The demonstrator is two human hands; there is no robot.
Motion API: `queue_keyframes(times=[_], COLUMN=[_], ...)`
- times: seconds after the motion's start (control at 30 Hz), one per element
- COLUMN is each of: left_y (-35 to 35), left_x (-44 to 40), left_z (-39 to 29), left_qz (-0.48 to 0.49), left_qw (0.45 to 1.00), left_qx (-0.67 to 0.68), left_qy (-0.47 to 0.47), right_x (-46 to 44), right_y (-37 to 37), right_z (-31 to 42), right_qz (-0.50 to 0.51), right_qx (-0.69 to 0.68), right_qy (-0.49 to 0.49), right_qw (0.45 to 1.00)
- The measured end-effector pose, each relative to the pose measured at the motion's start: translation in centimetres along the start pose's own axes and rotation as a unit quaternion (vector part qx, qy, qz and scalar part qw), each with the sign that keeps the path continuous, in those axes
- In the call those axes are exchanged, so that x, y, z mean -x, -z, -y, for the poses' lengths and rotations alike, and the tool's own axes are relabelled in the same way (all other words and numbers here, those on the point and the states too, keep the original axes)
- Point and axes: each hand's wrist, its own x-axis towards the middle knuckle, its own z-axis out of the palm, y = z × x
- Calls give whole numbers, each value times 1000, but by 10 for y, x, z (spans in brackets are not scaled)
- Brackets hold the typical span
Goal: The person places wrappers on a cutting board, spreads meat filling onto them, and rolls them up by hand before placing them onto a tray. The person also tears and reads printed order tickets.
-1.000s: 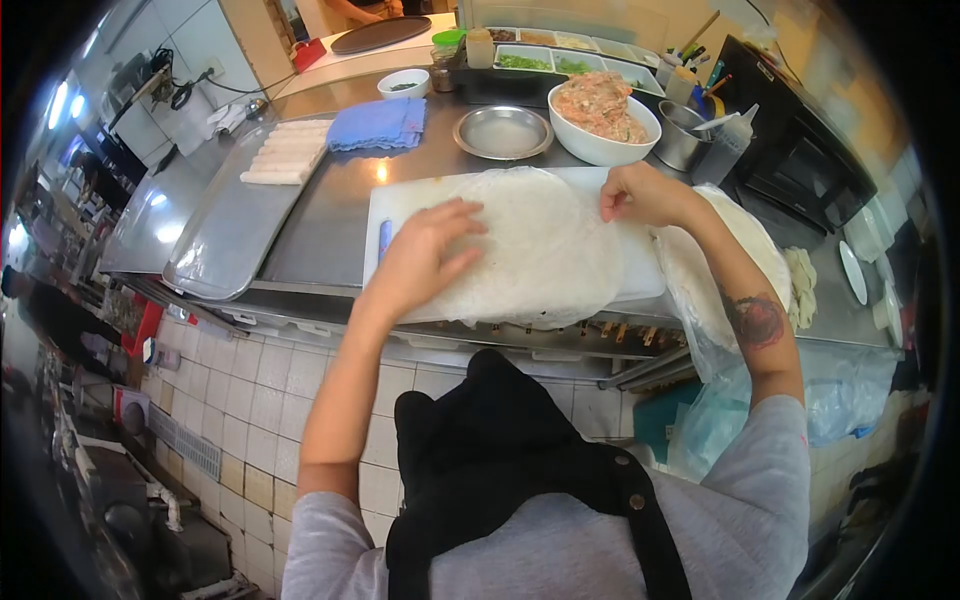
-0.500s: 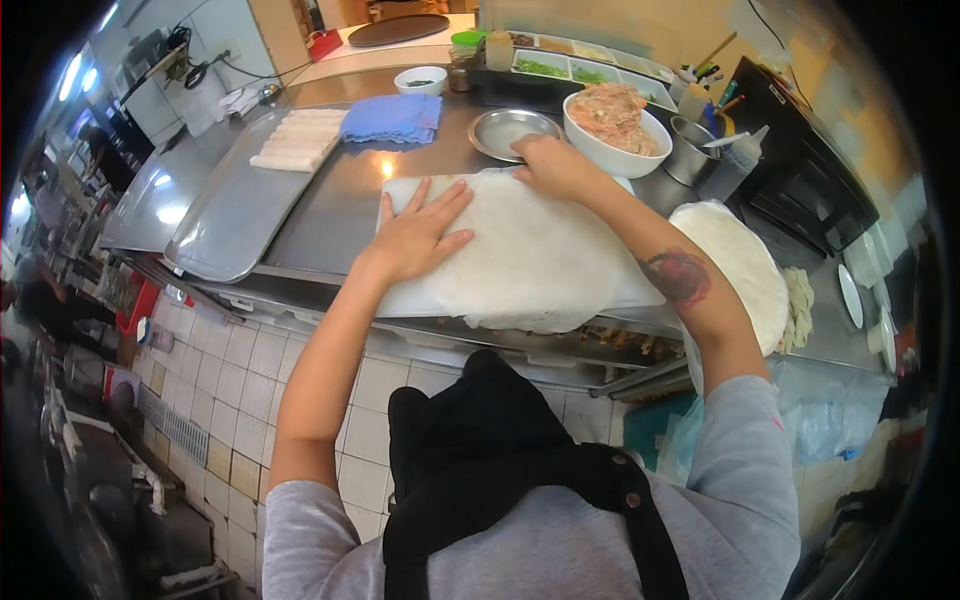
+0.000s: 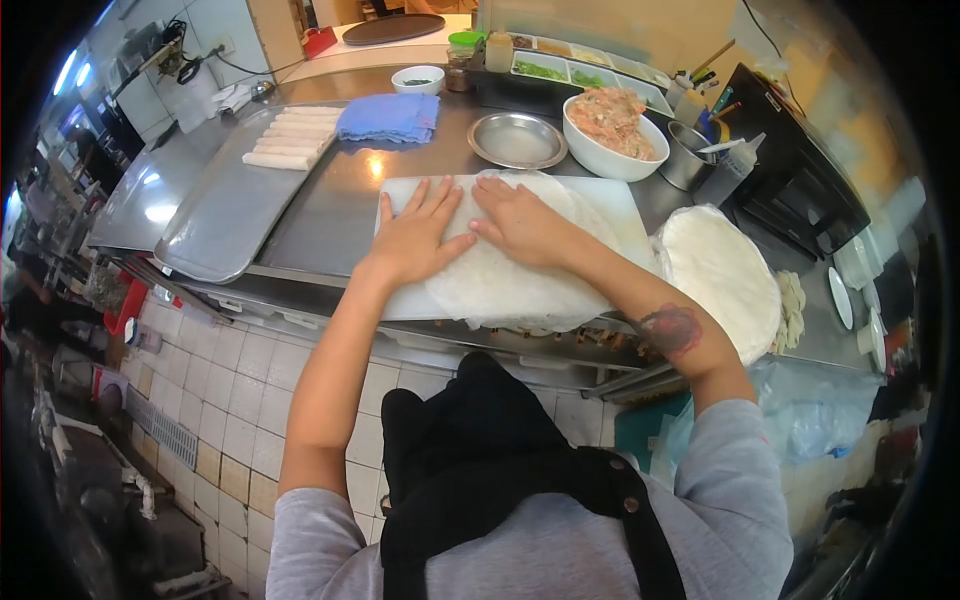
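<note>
A thin, round white wrapper sheet [image 3: 530,275] lies on a white cutting board [image 3: 628,215], its near edge hanging past the board's front. My left hand [image 3: 415,235] rests flat with fingers spread, at the sheet's left edge and on the board. Beside it, my right hand [image 3: 520,220] lies palm down on the sheet, fingers stretched out. Just behind the board stands a shallow metal dish [image 3: 516,140]. A white bowl [image 3: 610,160] heaped with pinkish minced filling [image 3: 610,120] is to its right.
On the left, a metal tray [image 3: 215,225] carries several pale rolls [image 3: 295,138], next to a folded blue cloth [image 3: 388,118]. A stack of round wrappers [image 3: 715,275] lies at right, near a metal pot [image 3: 690,160] and a squeeze bottle [image 3: 730,170]. Condiment trays [image 3: 590,75] line the back.
My right hand has left the rim of the metal dish and come down and left onto the sheet, close to my left hand. The left hand stays nearly in place.
</note>
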Motion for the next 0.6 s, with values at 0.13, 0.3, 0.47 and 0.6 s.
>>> queue_keyframes(times=[0.13, 0.3, 0.47, 0.6], left_y=[1, 2, 5, -2], left_x=[0, 0, 2, 6], left_z=[1, -1, -3, 7], left_qz=[0, 1, 2, -47], left_qw=[1000, 1000, 1000, 996], left_qx=[6, 9, 12, 67], left_qy=[3, 2, 18, 32], right_x=[2, 51, 123, 76], right_y=[4, 33, 72, 105], right_z=[-1, -1, 36, 17], right_qz=[83, 119, 131, 219], right_qx=[4, 97, 152, 98], right_qy=[-104, -279, -218, -256], right_qw=[991, 948, 955, 936])
